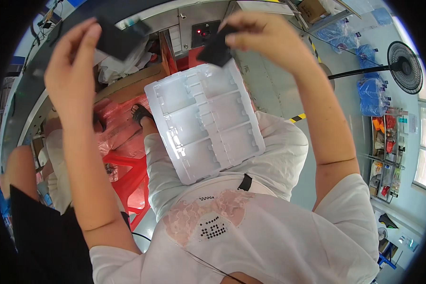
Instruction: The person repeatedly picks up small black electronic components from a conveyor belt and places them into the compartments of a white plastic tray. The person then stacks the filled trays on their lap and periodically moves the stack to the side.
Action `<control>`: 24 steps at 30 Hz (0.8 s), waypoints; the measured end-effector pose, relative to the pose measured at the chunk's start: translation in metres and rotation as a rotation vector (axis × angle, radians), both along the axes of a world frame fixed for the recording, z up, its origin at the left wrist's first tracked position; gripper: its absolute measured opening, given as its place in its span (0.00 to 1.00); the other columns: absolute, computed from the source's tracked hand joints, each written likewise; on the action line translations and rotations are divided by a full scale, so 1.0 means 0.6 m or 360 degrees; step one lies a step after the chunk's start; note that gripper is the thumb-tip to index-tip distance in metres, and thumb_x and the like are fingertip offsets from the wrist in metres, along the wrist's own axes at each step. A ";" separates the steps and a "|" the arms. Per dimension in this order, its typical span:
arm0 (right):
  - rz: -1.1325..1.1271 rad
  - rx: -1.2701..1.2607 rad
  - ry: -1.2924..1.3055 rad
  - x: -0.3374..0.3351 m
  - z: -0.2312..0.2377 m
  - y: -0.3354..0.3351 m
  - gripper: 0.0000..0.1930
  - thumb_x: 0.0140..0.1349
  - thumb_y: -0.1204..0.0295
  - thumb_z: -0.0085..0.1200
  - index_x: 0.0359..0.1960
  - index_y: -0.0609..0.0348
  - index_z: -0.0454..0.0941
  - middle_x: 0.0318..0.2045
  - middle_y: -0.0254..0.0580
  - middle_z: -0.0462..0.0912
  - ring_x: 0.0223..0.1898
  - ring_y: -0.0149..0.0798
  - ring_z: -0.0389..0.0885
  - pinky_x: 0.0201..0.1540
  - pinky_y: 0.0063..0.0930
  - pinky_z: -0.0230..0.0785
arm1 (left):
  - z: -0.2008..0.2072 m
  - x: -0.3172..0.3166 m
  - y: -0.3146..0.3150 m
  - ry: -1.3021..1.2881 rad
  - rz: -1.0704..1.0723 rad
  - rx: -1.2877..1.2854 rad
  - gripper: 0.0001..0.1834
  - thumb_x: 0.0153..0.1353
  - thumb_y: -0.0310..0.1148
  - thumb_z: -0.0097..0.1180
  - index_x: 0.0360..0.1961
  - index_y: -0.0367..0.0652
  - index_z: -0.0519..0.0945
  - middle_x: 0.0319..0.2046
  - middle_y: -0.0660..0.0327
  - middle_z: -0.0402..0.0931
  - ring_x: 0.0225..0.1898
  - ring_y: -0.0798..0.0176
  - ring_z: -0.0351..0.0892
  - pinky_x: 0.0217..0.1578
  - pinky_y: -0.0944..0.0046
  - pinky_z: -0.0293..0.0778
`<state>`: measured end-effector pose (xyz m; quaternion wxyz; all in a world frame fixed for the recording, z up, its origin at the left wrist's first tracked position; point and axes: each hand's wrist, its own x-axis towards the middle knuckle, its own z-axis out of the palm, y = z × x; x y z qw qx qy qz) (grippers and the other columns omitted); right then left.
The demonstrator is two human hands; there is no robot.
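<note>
My left hand (73,66), raised at the upper left, pinches a flat black rectangular piece (116,40) by its edge; the piece is a little blurred. Up and to the right, my right hand (260,40) grips a second flat black piece (216,53) between thumb and fingers. Across my lap lies a white translucent plastic tray (197,179) with several molded compartments in two columns, and no parts show in them. Both black pieces are held above the tray's far end, apart from it. What kind of pieces they are I cannot tell.
A dark bench edge (21,113) runs along the upper left, with a cardboard box (132,87) of crumpled plastic below it. A red plastic stool (128,173) and a seated person in black shorts (38,232) are at the left. To the right stand a black fan (404,67) and shelves (388,156).
</note>
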<state>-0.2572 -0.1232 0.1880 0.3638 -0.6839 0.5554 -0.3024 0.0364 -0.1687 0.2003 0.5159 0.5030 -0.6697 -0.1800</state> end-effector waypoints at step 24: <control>-0.0440 -0.0476 0.1370 0.125 -0.322 0.146 0.15 0.57 0.66 0.51 0.44 0.60 0.75 0.44 0.47 0.74 0.47 0.48 0.71 0.52 0.52 0.57 | -0.382 -0.066 0.180 -0.1462 -0.0382 0.0289 0.38 0.60 0.49 0.47 0.63 0.32 0.56 0.66 0.47 0.47 0.69 0.51 0.44 0.63 0.38 0.34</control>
